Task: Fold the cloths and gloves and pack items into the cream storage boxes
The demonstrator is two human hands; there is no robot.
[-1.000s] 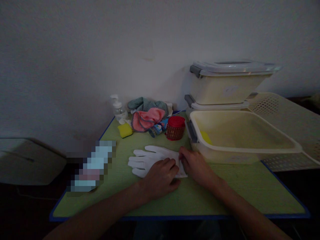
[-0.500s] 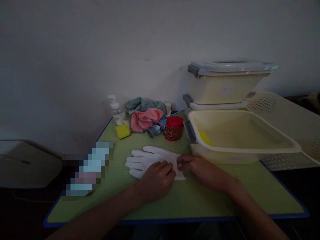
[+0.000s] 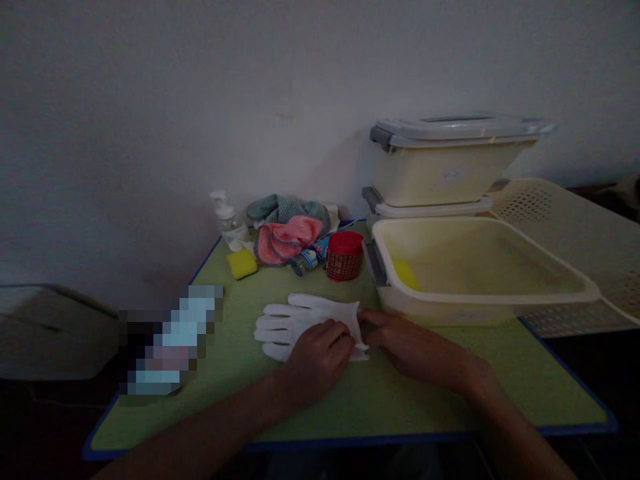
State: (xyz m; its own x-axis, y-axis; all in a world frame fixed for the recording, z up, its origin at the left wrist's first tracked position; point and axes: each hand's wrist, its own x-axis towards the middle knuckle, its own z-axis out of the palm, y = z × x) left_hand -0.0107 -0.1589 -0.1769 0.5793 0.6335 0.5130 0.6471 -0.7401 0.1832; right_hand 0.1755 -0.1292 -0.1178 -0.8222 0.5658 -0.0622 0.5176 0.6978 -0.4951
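Note:
A white glove (image 3: 280,327) lies flat on the green table, its fingers pointing left and its cuff facing right. My left hand (image 3: 323,353) rests on the near part of the cuff, fingers bent and pinching the fabric. The cuff edge is raised a little, so its opening shows. At that opening, my right hand (image 3: 400,337) has curled fingers against the cuff; the fingertips are partly hidden in shadow.
Behind the glove are a yellow sponge (image 3: 243,264), a pump bottle (image 3: 230,227), pink cloth (image 3: 285,240), grey-green cloth (image 3: 285,208), a blue-labelled bottle (image 3: 310,257) and a red roll (image 3: 345,257). An uncovered bin (image 3: 480,303) and lidded box (image 3: 440,173) stand right.
The cuff has lifted and its opening now shows. My right fingers have shifted slightly at the cuff edge, while my left hand stays on the glove. The view has moved a little.

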